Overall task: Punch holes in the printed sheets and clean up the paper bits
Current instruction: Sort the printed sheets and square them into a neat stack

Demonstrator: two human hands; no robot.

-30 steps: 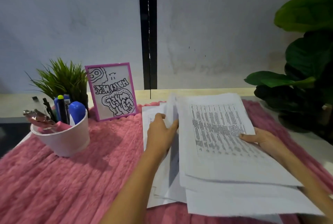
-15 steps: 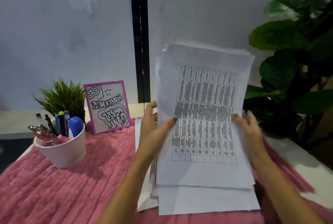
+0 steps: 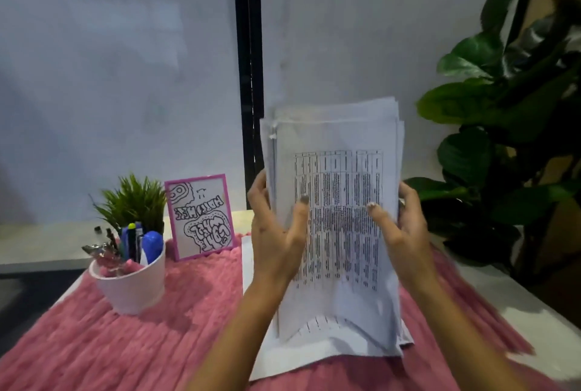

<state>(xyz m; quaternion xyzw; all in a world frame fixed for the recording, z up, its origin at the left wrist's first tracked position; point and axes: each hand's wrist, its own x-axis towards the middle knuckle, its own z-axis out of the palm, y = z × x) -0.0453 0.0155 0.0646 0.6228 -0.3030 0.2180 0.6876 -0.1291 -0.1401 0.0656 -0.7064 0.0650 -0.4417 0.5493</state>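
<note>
- Since the earlier frames, the stack of printed sheets (image 3: 336, 170) has been lifted from lying flat and is now stood upright on its lower edge. Its sides are gathered more closely than half a second ago.
- The stack is clamped between both hands. The left edge is gripped by the left hand (image 3: 276, 233), thumb laid across the front and fingers behind, and the right edge is gripped the same way by the right hand (image 3: 405, 227).
- The stack is stood on a few loose sheets (image 3: 314, 356) that lie flat on the pink mat (image 3: 157, 343), right of the white cup (image 3: 132, 287) and the framed drawing (image 3: 201, 217).
- White paper is seen, the front sheet printed with a dense table whose columns run up the page. The top edges are stepped rather than flush, and the bottom of the front sheets is buckled where it is pressed down. Fine detail is lost to blur.
- The sheets are judged to be mid-alignment, and punching is not yet begun.
- If the stack is tapped on the soft mat and the loose sheets, the lower edge may be crumpled further and left uneven, so holes could be punched out of line.
- If the grip is loosened, the middle sheets may be let slip or fan out.
- No punch can be identified; a metallic item in the cup cannot be told.
</note>
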